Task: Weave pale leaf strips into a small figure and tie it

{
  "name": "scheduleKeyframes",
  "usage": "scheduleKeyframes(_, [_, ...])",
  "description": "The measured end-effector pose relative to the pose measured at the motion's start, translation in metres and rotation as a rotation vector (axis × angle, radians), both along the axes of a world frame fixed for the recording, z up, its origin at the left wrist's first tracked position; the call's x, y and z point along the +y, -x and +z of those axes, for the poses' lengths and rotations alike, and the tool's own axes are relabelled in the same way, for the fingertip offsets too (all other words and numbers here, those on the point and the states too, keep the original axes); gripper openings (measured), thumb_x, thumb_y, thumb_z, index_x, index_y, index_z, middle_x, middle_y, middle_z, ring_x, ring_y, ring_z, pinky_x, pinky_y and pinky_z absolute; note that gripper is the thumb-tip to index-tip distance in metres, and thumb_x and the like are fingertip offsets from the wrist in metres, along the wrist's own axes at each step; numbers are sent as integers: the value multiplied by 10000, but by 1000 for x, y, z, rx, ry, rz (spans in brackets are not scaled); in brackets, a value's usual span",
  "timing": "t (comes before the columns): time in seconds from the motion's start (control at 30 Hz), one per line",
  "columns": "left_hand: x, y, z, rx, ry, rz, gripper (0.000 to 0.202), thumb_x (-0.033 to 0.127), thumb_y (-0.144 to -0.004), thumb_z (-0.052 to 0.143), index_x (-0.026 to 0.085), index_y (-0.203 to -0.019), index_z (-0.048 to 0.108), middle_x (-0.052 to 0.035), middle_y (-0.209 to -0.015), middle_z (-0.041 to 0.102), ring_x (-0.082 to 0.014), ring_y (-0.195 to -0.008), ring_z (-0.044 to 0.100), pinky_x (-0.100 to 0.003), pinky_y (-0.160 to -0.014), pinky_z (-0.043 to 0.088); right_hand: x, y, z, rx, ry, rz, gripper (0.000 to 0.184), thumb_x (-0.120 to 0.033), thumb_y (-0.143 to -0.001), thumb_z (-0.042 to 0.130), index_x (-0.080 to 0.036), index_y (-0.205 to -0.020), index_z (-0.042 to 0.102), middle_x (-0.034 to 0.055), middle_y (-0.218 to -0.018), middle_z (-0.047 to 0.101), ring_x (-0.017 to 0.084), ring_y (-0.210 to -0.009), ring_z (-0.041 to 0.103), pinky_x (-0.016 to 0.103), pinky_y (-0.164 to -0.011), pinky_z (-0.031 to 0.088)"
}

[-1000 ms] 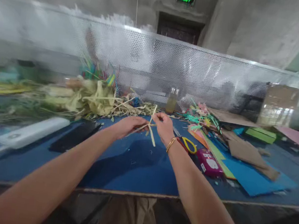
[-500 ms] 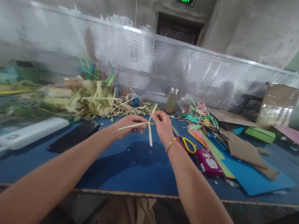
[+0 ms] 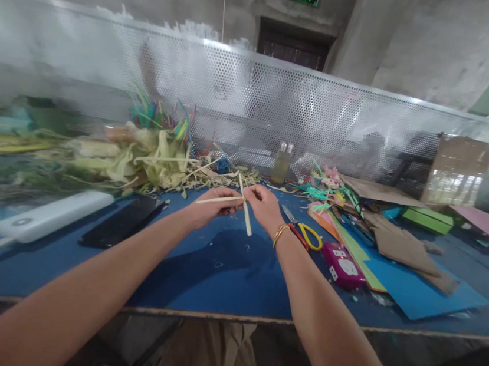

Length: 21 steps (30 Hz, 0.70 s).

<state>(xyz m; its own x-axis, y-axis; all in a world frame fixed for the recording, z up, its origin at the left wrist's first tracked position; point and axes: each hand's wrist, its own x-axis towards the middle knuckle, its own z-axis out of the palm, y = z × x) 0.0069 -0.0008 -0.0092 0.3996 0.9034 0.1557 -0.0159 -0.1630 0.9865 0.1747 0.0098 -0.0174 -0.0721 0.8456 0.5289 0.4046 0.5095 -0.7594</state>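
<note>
Pale corn husk strips [image 3: 246,219] cross one another between my two hands, above the blue table [image 3: 214,286]. One strip points up and down; another lies out to the left over my left hand [image 3: 215,206]. The fingers of that hand are pinched on the strips near the crossing. My right hand [image 3: 263,206], with a gold bracelet on its wrist, pinches the strips at the crossing from the right side. The fingertips partly hide where the strips meet.
Heaped husks [image 3: 158,157] lie at the back left, near a black phone [image 3: 121,221] and a white power strip [image 3: 53,216]. To the right are scissors [image 3: 309,236], a purple power socket [image 3: 342,266], coloured paper [image 3: 422,294] and cardboard [image 3: 406,244]. A bottle [image 3: 281,164] stands behind my hands.
The upright strip has tilted, its top end leaning further left and its lower end slightly right. My right hand has turned a little at the crossing. Both hands keep hold.
</note>
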Motion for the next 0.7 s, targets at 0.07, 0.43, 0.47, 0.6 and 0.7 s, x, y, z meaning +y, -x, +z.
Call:
scheduleKeyframes(0.07, [2,0,-1,-26,1,33,224,367,-683,751,167,-705,653,3,-633,559,-87,-572,472,-215,-534,353,-1,-2,1,-89,14,11,280,-454,-836,540,-214,-727,633,0,-711,634,155,-716,563,285,-720,429])
scheduleKeyframes(0.43, [8,-2,-8,-72,-25,157,256,380,-668,760,180,-804,675,-15,-735,605,-121,-689,538,-235,-604,395,6,-3,-4,126,73,127,118,-299,-737,633,-190,-783,632,3,-739,652,130,-692,590,272,-708,474])
scheduleKeyframes(0.47, [7,-2,-7,-72,-27,174,271,375,-655,769,186,-828,680,-15,-744,617,-126,-701,550,-238,-608,397,6,-3,-4,147,72,121,122,-302,-725,644,-190,-769,627,-2,-719,641,126,-672,580,268,-689,472])
scheduleKeyframes(0.6, [7,-2,-5,-91,-37,240,311,343,-607,801,199,-856,681,-11,-773,648,-137,-742,588,-241,-619,407,6,-2,-5,173,82,124,139,-323,-708,655,-191,-734,617,-16,-666,609,117,-618,541,262,-632,451])
scheduleKeyframes(0.7, [9,-1,-5,-99,-82,295,312,356,-595,805,187,-827,683,-13,-776,662,-136,-721,588,-248,-621,421,5,1,-6,165,87,121,150,-334,-706,654,-191,-727,617,-11,-679,615,122,-630,548,271,-637,447])
